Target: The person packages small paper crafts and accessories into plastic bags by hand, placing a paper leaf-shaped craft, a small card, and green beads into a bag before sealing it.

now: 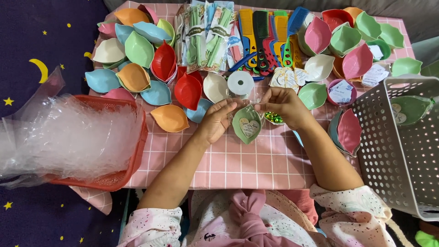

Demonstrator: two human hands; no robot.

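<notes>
Head view: both hands' fingers pinch the wrapped green leaf dish (247, 124) over bare pink tablecloth (256, 164), left hand (218, 120), right hand (284, 106).

Leaf-shaped dishes (137, 48), upper left and upper right of the frame: smooth moulded plastic with a soft sheen. The green dish (247, 123) at centre sits in clear glossy film, crinkled where the left hand (218, 120) and right hand (283, 106) pinch it with bare fingers (235, 104). Combs (265, 39), top centre: hard glossy plastic. Red basket (123, 171), left: perforated plastic, filled with thin transparent bags (68, 137), shiny and wrinkled. White basket (407, 151), right: matt perforated plastic. Counter cover (247, 164): pink checked cloth, matt. Tape roll (240, 83): translucent, smooth.
</notes>
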